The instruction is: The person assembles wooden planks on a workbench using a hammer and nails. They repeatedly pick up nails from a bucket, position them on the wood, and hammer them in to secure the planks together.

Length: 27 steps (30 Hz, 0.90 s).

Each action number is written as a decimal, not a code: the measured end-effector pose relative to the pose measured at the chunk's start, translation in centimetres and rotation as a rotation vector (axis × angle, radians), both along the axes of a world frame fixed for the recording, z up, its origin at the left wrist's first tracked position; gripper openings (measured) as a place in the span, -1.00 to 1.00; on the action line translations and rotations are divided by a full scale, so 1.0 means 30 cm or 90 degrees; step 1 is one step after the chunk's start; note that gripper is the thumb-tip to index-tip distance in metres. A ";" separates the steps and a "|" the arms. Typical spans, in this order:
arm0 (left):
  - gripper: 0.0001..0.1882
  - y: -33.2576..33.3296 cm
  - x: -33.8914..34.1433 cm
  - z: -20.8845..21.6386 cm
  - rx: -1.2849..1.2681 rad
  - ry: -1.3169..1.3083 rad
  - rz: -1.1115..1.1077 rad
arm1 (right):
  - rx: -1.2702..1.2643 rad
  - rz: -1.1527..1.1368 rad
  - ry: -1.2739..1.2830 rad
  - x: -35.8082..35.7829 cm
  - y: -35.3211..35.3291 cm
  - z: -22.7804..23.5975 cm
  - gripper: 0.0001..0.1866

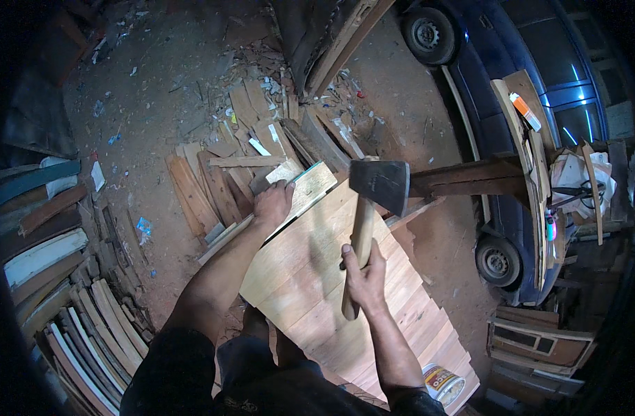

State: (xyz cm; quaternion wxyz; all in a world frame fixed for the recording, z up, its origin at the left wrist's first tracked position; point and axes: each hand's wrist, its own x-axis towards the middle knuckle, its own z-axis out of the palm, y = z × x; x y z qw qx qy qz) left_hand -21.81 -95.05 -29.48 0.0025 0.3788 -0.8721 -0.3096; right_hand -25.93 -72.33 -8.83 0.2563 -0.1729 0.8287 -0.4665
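My right hand [367, 281] is wrapped round the wooden handle of a hatchet [381, 186]. Its dark, broad steel head is raised over the far end of a pale wooden panel [310, 277] made of several boards side by side. At the panel's far left edge, my left hand [272, 206] grips a light wooden block [317, 182], its fingers curled over the near end. Between block and hatchet head there is a gap. Part of the panel's near side is hidden by my body and right forearm.
A white and yellow tub [443, 383] stands on the panel's near right corner. Scrap boards [210, 180] lie piled beyond the left edge. Curved wood pieces [95, 333] are stacked at left. On the right are a blue vehicle [494, 111] and a cluttered wooden shelf [532, 187].
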 end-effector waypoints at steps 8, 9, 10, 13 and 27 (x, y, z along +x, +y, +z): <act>-0.45 0.003 0.022 0.064 0.036 -0.110 -0.046 | -0.069 -0.001 0.031 -0.035 -0.141 0.158 -0.65; -0.45 -0.003 0.025 0.052 0.033 -0.100 -0.040 | -0.097 -0.008 0.048 -0.025 -0.160 0.170 -0.66; -0.45 -0.005 0.030 0.042 0.031 -0.091 -0.034 | -0.116 0.001 0.072 -0.023 -0.168 0.165 -0.69; -0.44 -0.008 0.020 0.062 0.053 -0.097 -0.041 | 0.021 0.019 0.049 -0.011 -0.146 -0.037 -0.67; -0.50 0.002 0.031 -0.029 -0.023 0.040 -0.026 | -0.094 0.014 0.206 0.008 -0.107 -0.116 -0.66</act>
